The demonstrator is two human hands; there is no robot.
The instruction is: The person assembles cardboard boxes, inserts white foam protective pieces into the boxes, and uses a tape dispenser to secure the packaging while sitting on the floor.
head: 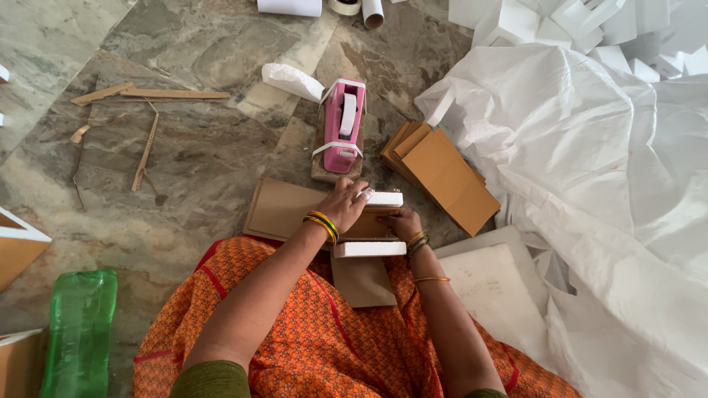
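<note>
A: What takes up the most room?

B: The big white sack point(590, 184) on the right, crumpled over the marbled stone floor point(184, 169), with a heap of white foam pieces point(575, 22) at its far edge. Near it lies a flat white foam slab point(490, 287).

A: And in the middle?

B: The person sits in an orange patterned garment point(317, 332). A flattened brown cardboard box point(284, 210) lies on the floor just beyond the knees. Right of it, a stack of brown cardboard sheets point(442, 173); beyond it, a pink tape dispenser point(344, 125) on a wooden block. Near left there is a green plastic bottle point(77, 332); far left, thin cardboard strips point(147, 118).

A: The hands?

B: The left hand point(345, 205) has its fingers curled down, pressing on the far white foam block point(383, 199), which rests on the cardboard box. The right hand point(402, 221) lies between that block and a nearer white foam block point(369, 249); its fingers are tucked against the cardboard, and I cannot tell whether they grip anything.

A: How would those blocks handle?

B: I judge them very light and stiff, but crumbly; a hard pinch would dent them. Best taken by the long sides, with gentle pressure. The cardboard looks stiff yet bendable along its creases.
</note>
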